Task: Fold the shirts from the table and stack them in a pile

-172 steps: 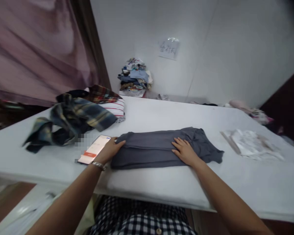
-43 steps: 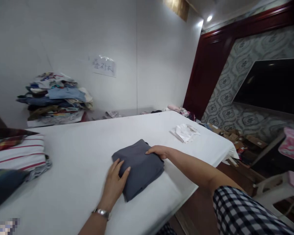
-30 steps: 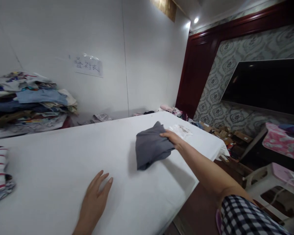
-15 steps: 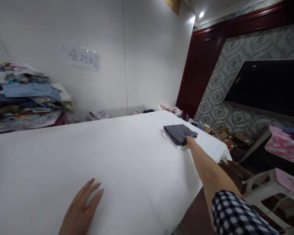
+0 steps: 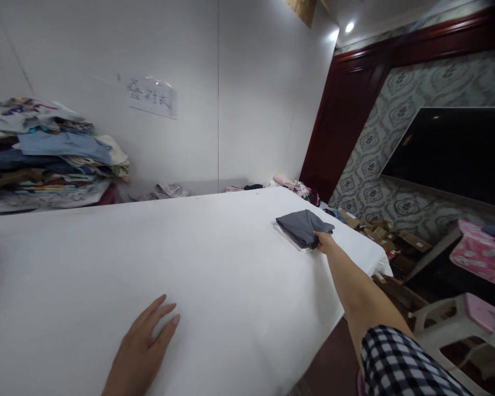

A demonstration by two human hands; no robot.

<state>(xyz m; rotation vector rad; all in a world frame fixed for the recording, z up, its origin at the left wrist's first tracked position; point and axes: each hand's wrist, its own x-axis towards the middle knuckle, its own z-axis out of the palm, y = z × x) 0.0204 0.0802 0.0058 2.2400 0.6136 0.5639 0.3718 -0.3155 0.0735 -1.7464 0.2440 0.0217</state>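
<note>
A dark grey folded garment (image 5: 300, 224) lies on top of a thin white folded item (image 5: 289, 237) towards the right end of the white table (image 5: 214, 264). My right hand (image 5: 323, 241) reaches out and grips the near right edge of the grey garment, fingers closed on the cloth. Over the near part of the table is my left hand (image 5: 144, 341), fingers apart and holding nothing.
A tall pile of clothes (image 5: 66, 148) stands at the back left. More clothes (image 5: 295, 186) lie behind the table's far edge. Beyond its right side are cardboard boxes (image 5: 412, 242), a white and pink stool (image 5: 449, 324) and a pink cloth (image 5: 478, 250).
The view has turned slightly left, so the surroundings sit a little further right. Both hands look nearly unchanged, the right still on the grey garment. Something patterned now shows at the left edge.
</note>
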